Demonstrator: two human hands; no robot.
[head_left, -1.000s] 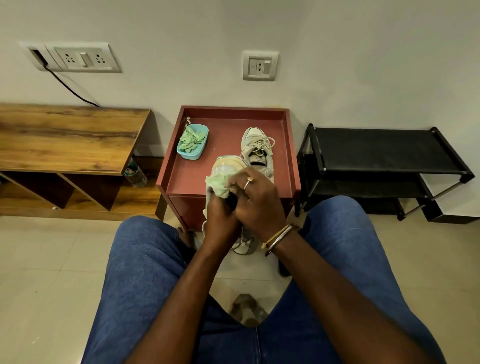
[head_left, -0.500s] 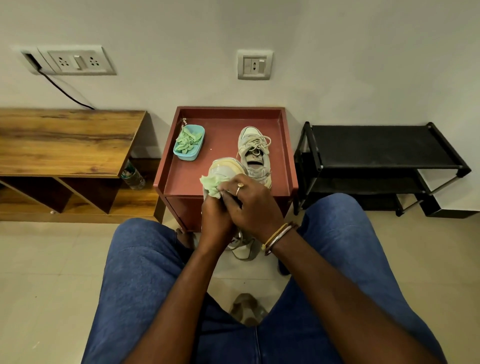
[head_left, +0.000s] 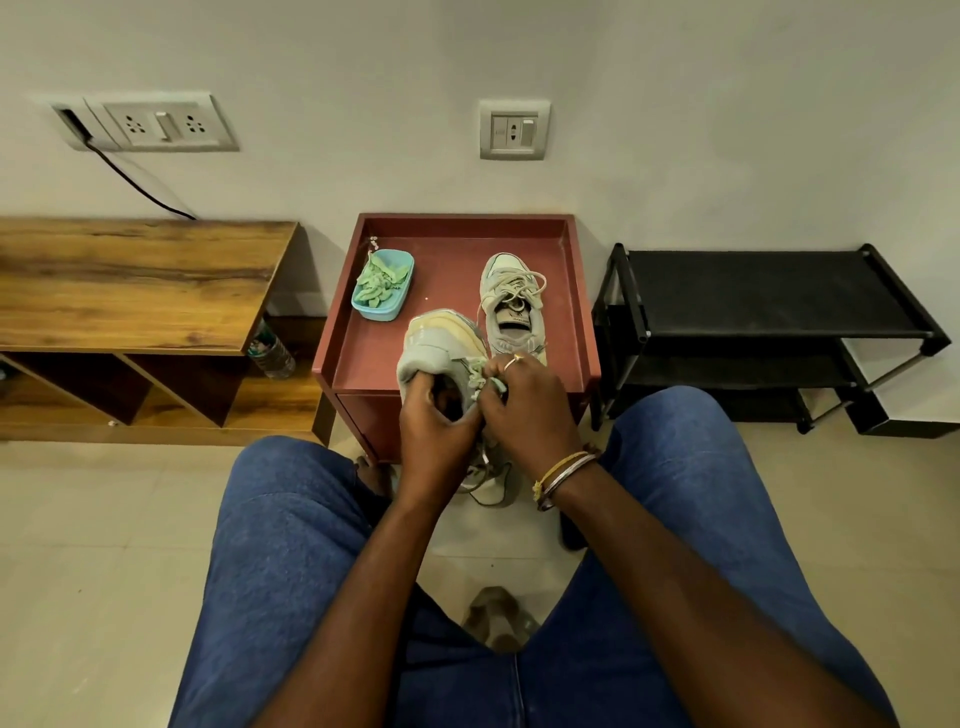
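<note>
Above the stand's (head_left: 452, 244) front edge I see the left hand (head_left: 434, 431) gripping the shoe (head_left: 441, 338), the right hand (head_left: 524, 410) pinching the cloth (head_left: 485, 376), now moved rightward: wiping advances.

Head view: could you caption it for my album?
Left hand grips a sneaker by its heel while right hand presses a green cloth to it, by a red table.
</note>
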